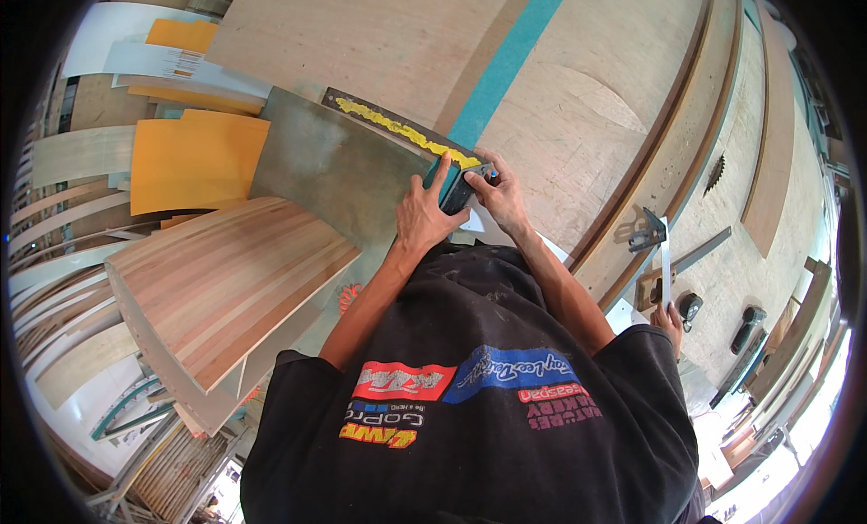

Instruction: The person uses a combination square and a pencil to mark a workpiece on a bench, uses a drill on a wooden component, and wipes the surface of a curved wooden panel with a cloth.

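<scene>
Both my hands meet at the near end of a teal strip (506,64) that runs across the plywood table (379,37). My left hand (423,215) pinches the strip's end, its index finger stretched along the teal face and its thumb beside it. My right hand (498,194) grips a small dark block-shaped tool (459,192) pressed against that same end. A dark edge band with a rough yellow streak (397,127) borders a grey panel (334,167) just to the left of my hands. What kind of tool it is I cannot make out.
A thick laminated wood board (226,280) juts out at my left, with orange sheets (194,163) behind it. At right another hand (668,318) is at a metal square (664,253). A saw blade (713,174) rises from the table, with black tools (748,330) nearby.
</scene>
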Action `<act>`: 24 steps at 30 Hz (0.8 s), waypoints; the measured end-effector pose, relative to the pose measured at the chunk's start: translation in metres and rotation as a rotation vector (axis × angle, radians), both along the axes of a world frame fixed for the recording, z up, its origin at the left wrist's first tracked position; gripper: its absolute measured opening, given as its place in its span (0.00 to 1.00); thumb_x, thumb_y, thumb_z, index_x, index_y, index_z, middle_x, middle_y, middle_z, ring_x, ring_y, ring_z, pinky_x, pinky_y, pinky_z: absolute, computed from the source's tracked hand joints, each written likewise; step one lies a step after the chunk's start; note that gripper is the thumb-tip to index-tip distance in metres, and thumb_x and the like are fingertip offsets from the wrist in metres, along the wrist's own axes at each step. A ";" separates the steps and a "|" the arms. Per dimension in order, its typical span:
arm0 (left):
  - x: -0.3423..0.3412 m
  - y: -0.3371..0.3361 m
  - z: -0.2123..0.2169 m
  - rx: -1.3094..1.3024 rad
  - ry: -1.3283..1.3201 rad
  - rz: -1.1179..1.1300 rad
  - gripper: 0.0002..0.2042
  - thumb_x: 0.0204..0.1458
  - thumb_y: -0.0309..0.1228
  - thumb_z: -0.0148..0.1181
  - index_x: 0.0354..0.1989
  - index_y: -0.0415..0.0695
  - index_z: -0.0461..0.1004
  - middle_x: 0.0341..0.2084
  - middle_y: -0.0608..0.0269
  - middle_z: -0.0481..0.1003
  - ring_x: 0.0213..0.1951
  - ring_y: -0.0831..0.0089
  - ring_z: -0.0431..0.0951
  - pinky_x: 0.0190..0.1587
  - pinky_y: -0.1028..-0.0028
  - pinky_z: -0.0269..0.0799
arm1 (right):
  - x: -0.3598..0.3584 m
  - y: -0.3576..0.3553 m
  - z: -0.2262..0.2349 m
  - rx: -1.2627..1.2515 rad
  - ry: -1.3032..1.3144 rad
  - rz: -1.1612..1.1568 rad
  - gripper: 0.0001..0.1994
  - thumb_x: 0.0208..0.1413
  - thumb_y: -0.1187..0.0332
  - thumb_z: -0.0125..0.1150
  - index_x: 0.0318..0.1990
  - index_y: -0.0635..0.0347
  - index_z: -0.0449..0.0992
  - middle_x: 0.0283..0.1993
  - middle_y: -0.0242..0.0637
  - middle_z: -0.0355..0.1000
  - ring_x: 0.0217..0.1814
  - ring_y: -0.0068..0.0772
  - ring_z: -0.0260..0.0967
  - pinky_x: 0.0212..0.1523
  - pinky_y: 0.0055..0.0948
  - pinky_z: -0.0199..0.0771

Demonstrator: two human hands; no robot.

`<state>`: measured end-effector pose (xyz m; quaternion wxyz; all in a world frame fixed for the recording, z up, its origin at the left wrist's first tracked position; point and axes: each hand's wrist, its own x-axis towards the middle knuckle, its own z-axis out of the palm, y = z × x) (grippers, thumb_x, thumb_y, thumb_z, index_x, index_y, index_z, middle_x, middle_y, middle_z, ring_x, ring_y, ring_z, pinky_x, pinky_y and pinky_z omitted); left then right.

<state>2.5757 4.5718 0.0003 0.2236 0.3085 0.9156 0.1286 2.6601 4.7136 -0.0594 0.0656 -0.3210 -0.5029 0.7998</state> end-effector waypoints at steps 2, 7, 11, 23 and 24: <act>0.000 0.000 -0.001 -0.004 0.005 -0.003 0.54 0.37 0.50 0.74 0.76 0.69 0.48 0.37 0.45 0.67 0.36 0.43 0.78 0.38 0.51 0.76 | 0.000 0.000 -0.002 0.003 -0.001 -0.004 0.23 0.61 0.72 0.65 0.63 0.54 0.71 0.24 0.20 0.60 0.22 0.13 0.56 0.21 0.18 0.55; 0.000 0.000 -0.004 0.008 0.017 -0.019 0.54 0.38 0.49 0.73 0.76 0.68 0.47 0.37 0.44 0.67 0.36 0.42 0.78 0.38 0.51 0.76 | 0.000 -0.002 -0.007 -0.044 0.017 -0.025 0.22 0.60 0.73 0.65 0.62 0.54 0.71 0.25 0.21 0.61 0.23 0.14 0.56 0.22 0.19 0.55; 0.000 -0.003 -0.013 0.035 0.020 -0.014 0.54 0.38 0.49 0.73 0.76 0.69 0.46 0.37 0.44 0.66 0.35 0.42 0.77 0.37 0.50 0.76 | 0.001 -0.001 -0.008 -0.026 0.039 -0.012 0.22 0.60 0.73 0.65 0.62 0.55 0.71 0.25 0.21 0.62 0.23 0.14 0.57 0.22 0.19 0.55; -0.001 -0.001 -0.011 -0.020 0.021 -0.015 0.53 0.39 0.50 0.71 0.76 0.70 0.46 0.37 0.44 0.67 0.36 0.41 0.78 0.37 0.50 0.76 | 0.001 0.001 -0.007 -0.027 0.000 0.026 0.24 0.58 0.74 0.65 0.63 0.58 0.70 0.25 0.24 0.65 0.24 0.17 0.60 0.24 0.21 0.61; 0.000 -0.001 -0.011 -0.028 0.023 -0.015 0.53 0.39 0.50 0.70 0.76 0.70 0.46 0.37 0.44 0.67 0.36 0.41 0.78 0.37 0.50 0.76 | 0.001 0.002 -0.008 0.108 -0.025 0.007 0.21 0.59 0.73 0.64 0.61 0.60 0.71 0.25 0.27 0.66 0.26 0.19 0.62 0.26 0.23 0.63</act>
